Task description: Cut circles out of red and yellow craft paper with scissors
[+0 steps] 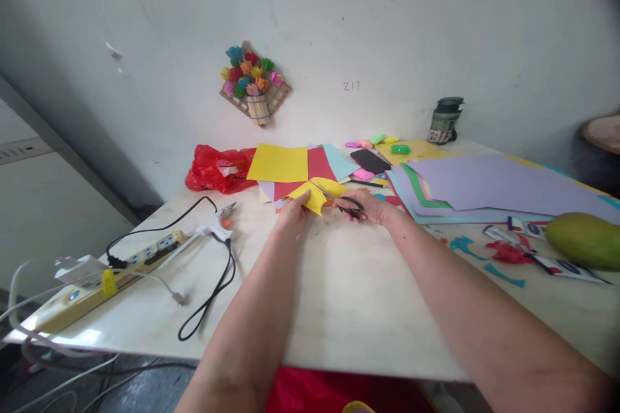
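Note:
My left hand (294,210) pinches a piece of yellow paper (314,199) by its lower left side, above the middle of the table. In my right hand (368,205) is a pair of scissors (352,207) with black handles, the fingers wrapped round the loops. The blades reach left across the yellow paper, which has a jagged, partly cut outline. Just behind the hands lie a square yellow sheet (278,162), a red sheet (320,163) and a light blue sheet (339,160), overlapping each other.
To the left are a glue gun (213,227), a power strip (145,255) and loose cables. A red plastic bag (208,171) sits at the back. On the right lie large coloured sheets (479,181), paper scraps (504,274), glue tubes and a green mango (586,241). A dark bottle (443,121) stands behind.

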Motion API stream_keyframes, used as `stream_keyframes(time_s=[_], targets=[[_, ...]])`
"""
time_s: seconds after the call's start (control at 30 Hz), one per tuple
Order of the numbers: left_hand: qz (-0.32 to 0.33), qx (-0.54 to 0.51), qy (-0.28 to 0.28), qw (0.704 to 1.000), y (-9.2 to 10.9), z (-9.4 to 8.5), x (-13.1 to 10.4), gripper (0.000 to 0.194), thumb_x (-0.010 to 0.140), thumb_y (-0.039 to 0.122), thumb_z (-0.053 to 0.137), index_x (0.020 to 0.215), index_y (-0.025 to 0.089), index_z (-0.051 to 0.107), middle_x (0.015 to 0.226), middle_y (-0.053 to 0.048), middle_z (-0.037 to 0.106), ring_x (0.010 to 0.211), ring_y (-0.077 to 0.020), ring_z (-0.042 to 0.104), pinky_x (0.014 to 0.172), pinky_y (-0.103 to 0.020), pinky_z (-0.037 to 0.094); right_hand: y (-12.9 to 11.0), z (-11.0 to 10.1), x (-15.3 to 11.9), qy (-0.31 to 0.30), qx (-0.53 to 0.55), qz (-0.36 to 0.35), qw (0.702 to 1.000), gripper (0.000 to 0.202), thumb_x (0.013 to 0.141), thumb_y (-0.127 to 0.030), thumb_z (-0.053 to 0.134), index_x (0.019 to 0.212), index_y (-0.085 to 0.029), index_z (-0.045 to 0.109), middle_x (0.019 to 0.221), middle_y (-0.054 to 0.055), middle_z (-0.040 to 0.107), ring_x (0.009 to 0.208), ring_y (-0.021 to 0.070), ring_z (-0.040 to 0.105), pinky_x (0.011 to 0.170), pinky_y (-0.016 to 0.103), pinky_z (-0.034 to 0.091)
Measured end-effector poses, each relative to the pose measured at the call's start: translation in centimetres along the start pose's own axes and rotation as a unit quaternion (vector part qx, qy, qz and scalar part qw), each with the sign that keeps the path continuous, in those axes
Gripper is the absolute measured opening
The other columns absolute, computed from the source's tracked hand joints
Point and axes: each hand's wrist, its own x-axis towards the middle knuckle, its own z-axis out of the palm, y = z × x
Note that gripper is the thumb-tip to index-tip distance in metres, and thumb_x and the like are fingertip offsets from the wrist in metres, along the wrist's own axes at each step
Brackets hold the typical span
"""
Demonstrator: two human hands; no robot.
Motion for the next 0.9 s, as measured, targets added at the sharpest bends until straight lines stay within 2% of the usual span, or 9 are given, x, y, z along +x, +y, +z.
stream_keyframes(time_s=[0.27, 0.47, 0.63, 0.9], targets=[[0.015, 0.034, 0.016, 0.999, 0.0, -0.1, 0.2, 0.035, 0.062, 0.032, 0.081, 0.091, 0.023, 0.064, 0.103, -0.011, 0.069, 0.113, -0.0344, 0.059, 0.085, -0.043, 0.052, 0.1, 0.0, 0.1, 0.002, 0.005, 0.008, 1.000, 0.028, 0.074, -0.043, 0.062, 0.071, -0.017, 0.055, 0.049, -0.002, 0.052, 0.038, 0.0073, 0.043, 0.033, 0.019, 0.027], [0.015, 0.046, 0.001, 0.999, 0.3, -0.1, 0.0, 0.036, 0.063, 0.034, 0.080, 0.093, 0.024, 0.064, 0.103, -0.011, 0.070, 0.111, -0.0343, 0.060, 0.086, -0.045, 0.052, 0.7, -0.3, 0.5, -0.013, 0.008, 0.004, 1.000, 0.027, 0.073, -0.039, 0.064, 0.065, -0.017, 0.052, 0.048, -0.003, 0.050, 0.036, 0.0066, 0.040, 0.035, 0.020, 0.028], [0.012, 0.046, 0.006, 0.999, 0.4, -0.2, -0.1, 0.036, 0.061, 0.031, 0.081, 0.093, 0.024, 0.064, 0.103, -0.011, 0.070, 0.111, -0.0351, 0.060, 0.085, -0.045, 0.052, 1.4, -0.6, 1.0, -0.020, 0.014, 0.003, 1.000, 0.027, 0.074, -0.039, 0.066, 0.066, -0.017, 0.054, 0.048, -0.004, 0.051, 0.036, 0.0059, 0.039, 0.034, 0.019, 0.029], [0.000, 0.019, 0.018, 1.000, 0.6, -0.1, -0.2, 0.034, 0.061, 0.025, 0.080, 0.091, 0.022, 0.064, 0.100, -0.011, 0.070, 0.110, -0.0338, 0.061, 0.087, -0.043, 0.052, 1.1, -0.6, 0.8, -0.020, -0.021, 0.004, 1.000, 0.026, 0.074, -0.038, 0.069, 0.068, -0.016, 0.057, 0.049, -0.004, 0.051, 0.037, 0.0053, 0.040, 0.035, 0.019, 0.030]])
